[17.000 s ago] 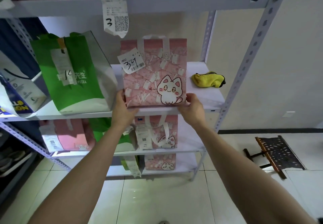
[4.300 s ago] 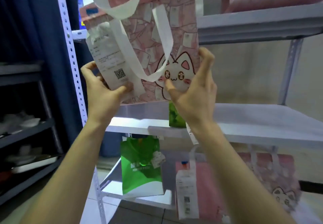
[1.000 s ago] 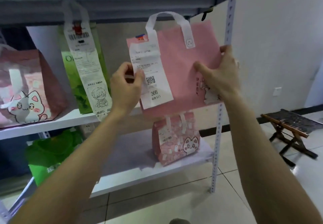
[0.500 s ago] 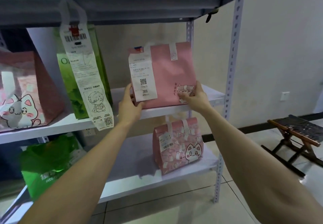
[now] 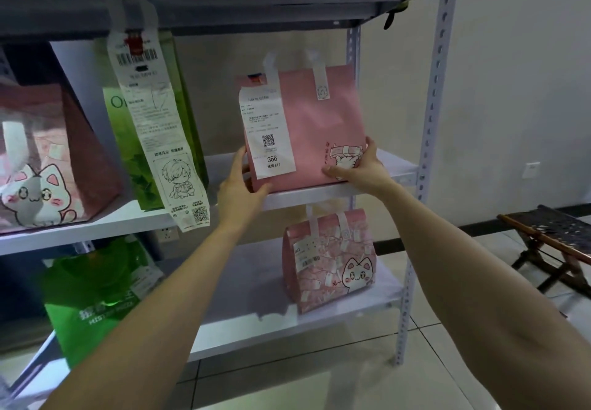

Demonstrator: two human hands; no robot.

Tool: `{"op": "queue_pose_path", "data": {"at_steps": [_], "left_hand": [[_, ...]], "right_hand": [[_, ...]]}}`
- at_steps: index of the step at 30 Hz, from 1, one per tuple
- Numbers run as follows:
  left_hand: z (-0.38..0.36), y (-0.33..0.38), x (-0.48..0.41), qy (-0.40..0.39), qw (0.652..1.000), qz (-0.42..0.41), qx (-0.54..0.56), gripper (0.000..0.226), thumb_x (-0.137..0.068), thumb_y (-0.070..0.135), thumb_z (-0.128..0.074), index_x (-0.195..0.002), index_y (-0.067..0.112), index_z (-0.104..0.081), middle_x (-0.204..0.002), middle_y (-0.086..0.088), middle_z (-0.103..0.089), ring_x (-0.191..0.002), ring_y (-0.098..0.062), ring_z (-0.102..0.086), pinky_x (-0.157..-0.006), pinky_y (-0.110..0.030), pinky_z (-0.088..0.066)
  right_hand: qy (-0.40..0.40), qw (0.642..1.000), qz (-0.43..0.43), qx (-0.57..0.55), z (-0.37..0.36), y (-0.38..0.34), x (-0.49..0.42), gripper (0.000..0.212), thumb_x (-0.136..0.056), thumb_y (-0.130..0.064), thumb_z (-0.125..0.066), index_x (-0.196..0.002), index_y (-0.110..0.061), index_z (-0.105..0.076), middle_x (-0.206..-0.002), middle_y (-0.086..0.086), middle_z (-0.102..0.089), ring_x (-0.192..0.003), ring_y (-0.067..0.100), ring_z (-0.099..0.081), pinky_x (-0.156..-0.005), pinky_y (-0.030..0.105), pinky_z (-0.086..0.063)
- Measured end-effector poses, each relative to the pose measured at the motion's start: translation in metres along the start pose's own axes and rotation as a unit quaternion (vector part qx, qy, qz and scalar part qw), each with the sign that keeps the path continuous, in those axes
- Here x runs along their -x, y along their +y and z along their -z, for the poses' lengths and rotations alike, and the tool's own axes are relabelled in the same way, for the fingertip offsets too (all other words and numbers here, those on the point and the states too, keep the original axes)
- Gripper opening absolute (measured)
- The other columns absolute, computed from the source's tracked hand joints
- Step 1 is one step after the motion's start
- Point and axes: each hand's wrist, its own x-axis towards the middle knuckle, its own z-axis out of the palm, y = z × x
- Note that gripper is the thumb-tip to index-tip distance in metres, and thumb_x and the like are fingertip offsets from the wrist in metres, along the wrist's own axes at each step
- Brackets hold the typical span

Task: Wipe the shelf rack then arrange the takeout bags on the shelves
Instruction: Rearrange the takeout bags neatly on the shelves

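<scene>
A plain pink takeout bag (image 5: 319, 128) with a white receipt marked 366 stands upright on the right part of the middle shelf (image 5: 393, 169) of the grey rack. My left hand (image 5: 240, 182) grips its lower left corner, thumb on the front. My right hand (image 5: 361, 166) grips its lower right corner over the small cat print. A tall green bag (image 5: 185, 141) with a long receipt stands to its left. Further left is a pink cat bag (image 5: 48, 160).
On the shelf below stand a small pink cat bag (image 5: 332, 259) at the right and a green pizza bag (image 5: 92, 294) at the left. The rack's perforated front post (image 5: 428, 134) runs down the right side. A dark folding stool (image 5: 556, 243) stands on the tiled floor at the right.
The pink bag with the 366 receipt came down from mid-air onto the middle shelf. Both hands slid to its lower corners and stay on it.
</scene>
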Motion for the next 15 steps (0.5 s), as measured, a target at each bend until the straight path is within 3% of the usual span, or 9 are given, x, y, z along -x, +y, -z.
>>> {"op": "queue_pose_path", "data": {"at_steps": [3, 6, 8, 11, 13, 15], "left_hand": [[0.003, 0.001, 0.002, -0.027, 1.0, -0.002, 0.003, 0.103, -0.092, 0.018, -0.088, -0.172, 0.033, -0.023, -0.164, 0.007, -0.053, -0.148, -0.021, -0.055, -0.118, -0.054, -0.051], [0.007, 0.0, 0.007, -0.028, 0.999, 0.003, 0.016, 0.104, -0.093, 0.013, -0.086, -0.172, 0.028, -0.021, -0.165, 0.002, -0.052, -0.144, -0.012, -0.055, -0.111, -0.027, -0.052], [0.012, -0.003, 0.013, -0.014, 0.999, 0.005, 0.036, 0.099, -0.095, 0.012, -0.084, -0.172, 0.028, -0.023, -0.165, 0.001, -0.051, -0.137, -0.004, -0.054, -0.105, -0.018, -0.051], [0.022, -0.015, 0.034, 0.052, 0.998, -0.033, 0.014, 0.077, -0.098, 0.014, -0.079, -0.163, 0.028, -0.039, -0.155, 0.001, -0.057, -0.129, -0.007, -0.062, -0.103, -0.022, -0.052], [0.025, -0.027, 0.054, 0.101, 0.992, -0.076, -0.007, 0.057, -0.099, 0.011, -0.074, -0.149, 0.025, -0.051, -0.136, 0.001, -0.063, -0.114, -0.006, -0.066, -0.1, -0.023, -0.056], [0.021, -0.041, 0.075, 0.111, 0.989, -0.094, -0.025, 0.046, -0.098, 0.007, -0.071, -0.138, 0.022, -0.056, -0.121, 0.002, -0.063, -0.103, -0.007, -0.066, -0.094, -0.025, -0.057]], "right_hand": [[-0.017, 1.0, -0.01, -0.003, 0.0, -0.003, 0.001, 0.151, -0.059, -0.071, -0.094, -0.164, -0.028, 0.006, -0.135, -0.013, -0.055, -0.13, 0.019, -0.054, -0.11, 0.036, -0.038], [-0.006, 0.999, 0.003, -0.039, -0.003, -0.009, 0.013, 0.156, -0.062, -0.068, -0.094, -0.165, -0.026, 0.015, -0.159, -0.003, -0.047, -0.147, 0.022, -0.046, -0.121, 0.04, -0.032], [0.049, 0.996, 0.038, -0.063, -0.008, -0.01, 0.029, 0.149, -0.065, -0.068, -0.093, -0.166, -0.029, 0.009, -0.164, 0.004, -0.04, -0.15, 0.023, -0.043, -0.126, 0.043, -0.032], [0.182, 0.976, 0.1, -0.063, -0.021, 0.003, 0.067, 0.121, -0.073, -0.072, -0.086, -0.164, -0.032, -0.016, -0.152, 0.0, -0.047, -0.139, 0.013, -0.05, -0.114, 0.031, -0.044], [0.262, 0.954, 0.139, -0.047, -0.034, 0.024, 0.092, 0.086, -0.085, -0.064, -0.08, -0.152, -0.029, -0.039, -0.133, -0.005, -0.058, -0.121, 0.007, -0.059, -0.1, 0.023, -0.052], [0.252, 0.958, 0.133, -0.025, -0.051, 0.052, 0.111, 0.047, -0.094, -0.049, -0.075, -0.131, -0.028, -0.055, -0.115, -0.007, -0.065, -0.103, 0.007, -0.065, -0.09, 0.035, -0.06]]}}
